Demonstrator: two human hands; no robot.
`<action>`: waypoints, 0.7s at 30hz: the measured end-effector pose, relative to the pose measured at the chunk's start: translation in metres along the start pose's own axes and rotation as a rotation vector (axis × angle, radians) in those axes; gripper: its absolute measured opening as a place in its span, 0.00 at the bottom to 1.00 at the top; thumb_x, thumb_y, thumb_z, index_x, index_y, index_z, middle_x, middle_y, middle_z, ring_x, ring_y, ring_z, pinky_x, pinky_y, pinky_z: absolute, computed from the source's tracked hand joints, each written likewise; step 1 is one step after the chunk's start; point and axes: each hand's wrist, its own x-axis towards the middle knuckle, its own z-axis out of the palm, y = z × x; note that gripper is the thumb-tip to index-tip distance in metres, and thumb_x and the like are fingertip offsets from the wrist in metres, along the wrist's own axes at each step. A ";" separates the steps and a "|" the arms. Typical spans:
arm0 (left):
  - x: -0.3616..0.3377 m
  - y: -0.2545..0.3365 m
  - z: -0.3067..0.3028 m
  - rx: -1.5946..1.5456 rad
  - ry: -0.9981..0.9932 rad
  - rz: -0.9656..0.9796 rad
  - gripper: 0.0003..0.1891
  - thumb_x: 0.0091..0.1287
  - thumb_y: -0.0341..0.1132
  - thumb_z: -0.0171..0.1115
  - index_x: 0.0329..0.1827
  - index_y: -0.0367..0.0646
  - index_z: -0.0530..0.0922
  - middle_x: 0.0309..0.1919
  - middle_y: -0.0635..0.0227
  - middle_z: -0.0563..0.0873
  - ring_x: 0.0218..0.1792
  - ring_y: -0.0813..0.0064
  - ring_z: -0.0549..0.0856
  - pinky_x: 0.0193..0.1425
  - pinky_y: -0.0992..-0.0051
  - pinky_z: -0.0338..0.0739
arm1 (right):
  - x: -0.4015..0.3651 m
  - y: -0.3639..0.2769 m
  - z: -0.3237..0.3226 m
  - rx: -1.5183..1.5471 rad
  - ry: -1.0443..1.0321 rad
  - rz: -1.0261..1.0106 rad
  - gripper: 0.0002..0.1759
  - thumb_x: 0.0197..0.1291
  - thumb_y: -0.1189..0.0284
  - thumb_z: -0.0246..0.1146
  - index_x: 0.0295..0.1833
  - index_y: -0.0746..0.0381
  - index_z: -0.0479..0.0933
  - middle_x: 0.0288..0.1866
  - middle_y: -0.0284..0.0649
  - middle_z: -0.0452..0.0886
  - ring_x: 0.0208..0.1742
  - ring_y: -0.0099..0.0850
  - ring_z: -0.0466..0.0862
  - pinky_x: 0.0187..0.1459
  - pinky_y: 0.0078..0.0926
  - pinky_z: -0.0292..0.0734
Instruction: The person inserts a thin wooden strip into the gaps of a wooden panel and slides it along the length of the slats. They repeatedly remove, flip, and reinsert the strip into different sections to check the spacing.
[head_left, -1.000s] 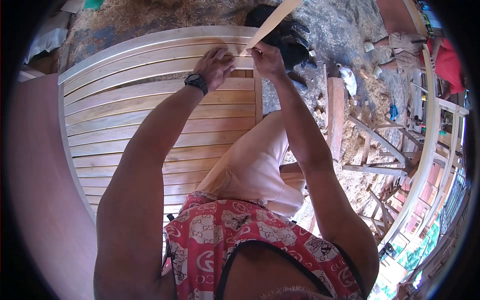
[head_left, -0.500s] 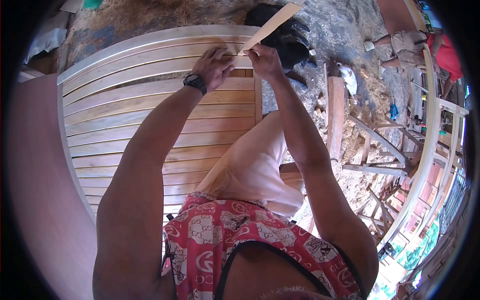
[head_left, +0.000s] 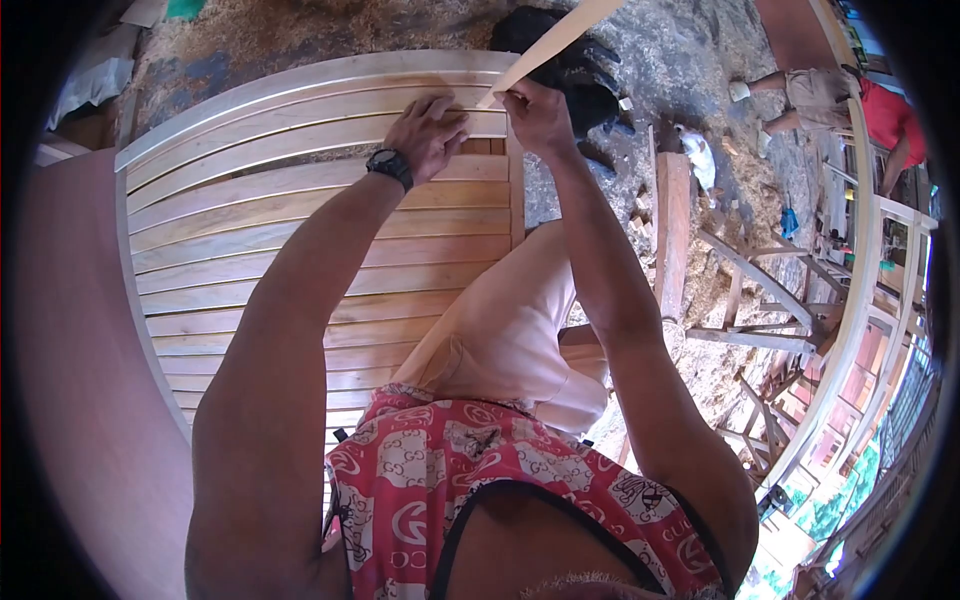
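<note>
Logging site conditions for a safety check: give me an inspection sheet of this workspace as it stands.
Surface: slatted wooden panel, light bare slats, lying under the person.
Job's things: thin wooden strip, lower end at the panel's far right corner, angled up and away.
Clutter: wood offcuts and a plank on the sawdust-covered ground; a black object beyond the panel.
Grips: left hand, fingertips pressed on a top slat; right hand pinches the strip's lower end.
Cables: nothing seen.
Surroundings: unfinished wooden frames; another person in red nearby.
</note>
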 end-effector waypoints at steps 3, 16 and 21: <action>0.001 -0.001 0.002 -0.015 0.001 -0.009 0.14 0.73 0.44 0.68 0.58 0.56 0.90 0.70 0.58 0.80 0.72 0.52 0.77 0.78 0.54 0.73 | -0.005 -0.014 -0.014 0.027 0.021 0.006 0.09 0.69 0.72 0.69 0.52 0.59 0.88 0.42 0.48 0.92 0.44 0.45 0.93 0.45 0.36 0.86; 0.011 0.012 -0.014 -0.025 -0.119 -0.053 0.15 0.66 0.28 0.62 0.50 0.55 0.90 0.50 0.68 0.83 0.58 0.58 0.81 0.66 0.57 0.78 | -0.050 -0.001 0.023 -0.013 -0.076 0.081 0.10 0.67 0.74 0.72 0.53 0.59 0.89 0.44 0.49 0.93 0.46 0.33 0.95 0.46 0.30 0.86; 0.003 0.018 -0.001 -0.048 -0.068 -0.116 0.13 0.65 0.27 0.64 0.48 0.54 0.89 0.48 0.66 0.85 0.55 0.57 0.83 0.62 0.58 0.82 | -0.055 -0.002 0.027 0.085 -0.023 0.061 0.11 0.68 0.76 0.66 0.53 0.56 0.87 0.42 0.53 0.90 0.46 0.45 0.93 0.45 0.37 0.85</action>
